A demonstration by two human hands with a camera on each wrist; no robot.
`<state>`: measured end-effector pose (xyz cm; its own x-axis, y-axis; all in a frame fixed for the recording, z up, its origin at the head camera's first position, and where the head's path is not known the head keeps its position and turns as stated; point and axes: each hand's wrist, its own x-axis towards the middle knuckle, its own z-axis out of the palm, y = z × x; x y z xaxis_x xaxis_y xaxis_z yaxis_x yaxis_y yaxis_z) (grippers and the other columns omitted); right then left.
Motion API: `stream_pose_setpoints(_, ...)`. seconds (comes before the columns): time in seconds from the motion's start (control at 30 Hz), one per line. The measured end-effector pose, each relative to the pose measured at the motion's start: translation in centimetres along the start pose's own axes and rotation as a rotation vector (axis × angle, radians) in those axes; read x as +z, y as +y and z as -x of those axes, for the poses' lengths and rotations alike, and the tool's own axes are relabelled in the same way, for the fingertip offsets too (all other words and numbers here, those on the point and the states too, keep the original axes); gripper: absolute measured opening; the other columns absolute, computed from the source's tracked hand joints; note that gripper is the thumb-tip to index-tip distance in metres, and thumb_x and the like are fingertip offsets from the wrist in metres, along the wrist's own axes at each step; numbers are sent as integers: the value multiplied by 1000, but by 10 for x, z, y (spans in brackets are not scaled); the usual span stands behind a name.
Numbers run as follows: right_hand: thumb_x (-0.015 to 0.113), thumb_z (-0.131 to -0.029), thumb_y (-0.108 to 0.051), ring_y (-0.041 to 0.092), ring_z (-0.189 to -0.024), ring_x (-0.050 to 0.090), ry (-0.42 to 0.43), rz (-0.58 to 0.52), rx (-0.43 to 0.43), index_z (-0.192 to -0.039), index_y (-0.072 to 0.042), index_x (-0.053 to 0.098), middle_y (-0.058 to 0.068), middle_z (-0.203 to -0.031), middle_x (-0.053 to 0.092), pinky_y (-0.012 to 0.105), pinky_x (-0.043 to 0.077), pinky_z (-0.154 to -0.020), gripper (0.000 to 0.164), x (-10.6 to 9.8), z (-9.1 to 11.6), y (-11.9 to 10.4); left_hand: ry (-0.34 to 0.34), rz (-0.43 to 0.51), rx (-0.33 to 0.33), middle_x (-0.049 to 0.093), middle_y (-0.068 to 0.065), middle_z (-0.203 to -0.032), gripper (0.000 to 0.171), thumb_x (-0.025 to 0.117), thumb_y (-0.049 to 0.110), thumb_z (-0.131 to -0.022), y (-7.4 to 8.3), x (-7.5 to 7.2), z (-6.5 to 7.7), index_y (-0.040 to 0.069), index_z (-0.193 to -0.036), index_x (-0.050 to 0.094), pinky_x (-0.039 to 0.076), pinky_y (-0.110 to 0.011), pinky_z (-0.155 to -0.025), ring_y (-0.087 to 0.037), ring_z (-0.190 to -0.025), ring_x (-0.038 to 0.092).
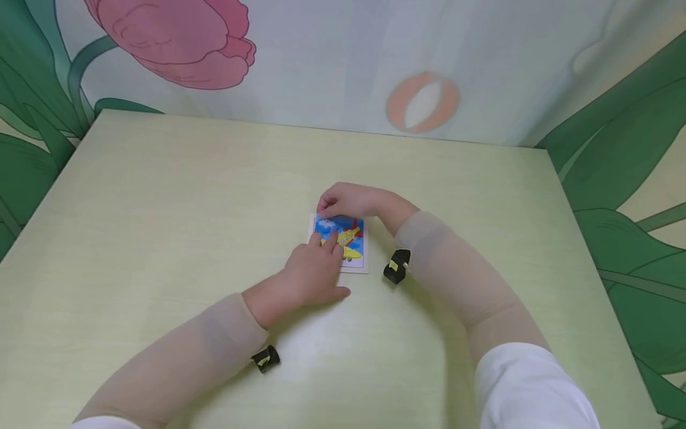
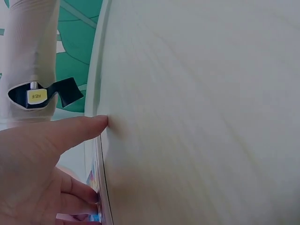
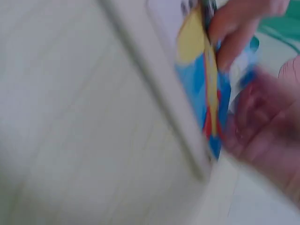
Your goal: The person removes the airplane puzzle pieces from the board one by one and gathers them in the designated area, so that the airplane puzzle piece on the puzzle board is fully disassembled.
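Note:
A small flat picture puzzle (image 1: 355, 243) with a yellow airplane on blue sky and a pale border lies on the table. My left hand (image 1: 313, 271) rests its fingertips on the puzzle's lower left part; its thumb is spread out and touches the tabletop, as the left wrist view shows. At the upper left corner my right hand (image 1: 351, 199) bends over the puzzle from behind. In the blurred right wrist view, its thumb and fingers pinch a small blue puzzle piece (image 3: 247, 78) above the picture. The fingers of my left hand hide part of the airplane.
The pale wooden table (image 1: 161, 196) runs back to a wall (image 1: 321, 65) painted with a pink flower and a striped ball. Black camera mounts (image 1: 397, 266) hang from both sleeved forearms, close over the tabletop. Green painted leaves (image 1: 632, 256) show beyond the table's side edges.

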<state>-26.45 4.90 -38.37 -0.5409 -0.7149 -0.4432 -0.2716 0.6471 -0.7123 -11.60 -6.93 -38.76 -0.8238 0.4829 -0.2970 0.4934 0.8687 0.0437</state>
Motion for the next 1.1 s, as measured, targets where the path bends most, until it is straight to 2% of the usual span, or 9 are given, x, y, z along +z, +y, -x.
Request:
stream_pose_setpoints(0.13,54,-95,-26,19,-101,53,44,-119,-79,-109,-10,61,4,-105,61,32,40,-94,23,-10,3,2,-18,-8,2,31,-19,-147,87,57,65,-78,-2,-2,-1,-1,-135,44,51,-39,-75,-39,-125,34)
stream_pose_setpoints(0.2,56,-94,-27,18,-103,52,65,-114,-77,-108,-10,63,3,-104,63,33,37,-98,23,-11,3,5,-23,-15,7,31,-19,-147,87,58,64,-78,-4,-2,-1,-1,-135,44,51,-39,-74,-37,-123,36)
stream_pose_setpoints(0.27,58,-93,-28,18,-101,52,66,-61,-51,-108,-11,65,1,-102,65,33,35,-98,24,-9,1,8,-25,-15,13,32,-19,-146,87,58,64,-78,-4,-2,-1,-1,-135,44,51,-38,-74,-36,-122,36)
stream_pose_setpoints(0.37,60,-91,-28,15,-98,54,72,11,-8,-106,-13,68,-2,-100,66,32,36,-97,23,-7,-1,15,-15,-22,23,33,-19,-146,86,57,64,-79,-5,-2,-1,0,-135,44,50,-38,-76,-36,-122,37)
stream_pose_setpoints(0.47,62,-90,-26,15,-96,55,112,39,13,-105,-13,70,-2,-98,67,32,39,-95,21,-7,1,19,-3,-30,30,33,-18,-146,85,57,64,-79,-5,-3,-1,0,-134,45,49,-36,-72,-33,-117,39)
stream_pose_setpoints(0.67,63,-90,-20,17,-91,59,96,-36,53,-106,-9,70,2,-98,68,28,44,-90,21,-11,4,25,-24,-43,34,30,-15,-148,86,56,64,-80,-6,-2,-1,2,-137,42,48,-33,-71,-31,-115,40)
stream_pose_setpoints(0.9,62,-90,-17,16,-95,58,92,-7,29,-110,-8,69,3,-103,68,30,43,-91,22,-17,10,35,-18,-49,31,30,-14,-149,85,54,65,-81,-7,-1,3,3,-138,42,45,-37,-80,-31,-117,40)
stream_pose_setpoints(1.1,64,-89,-15,16,-88,61,102,-54,35,-108,-5,69,5,-99,69,28,48,-84,22,-23,18,45,-2,-54,39,31,-14,-148,85,54,65,-81,-8,2,2,3,-137,42,44,-40,-85,-32,-119,40)
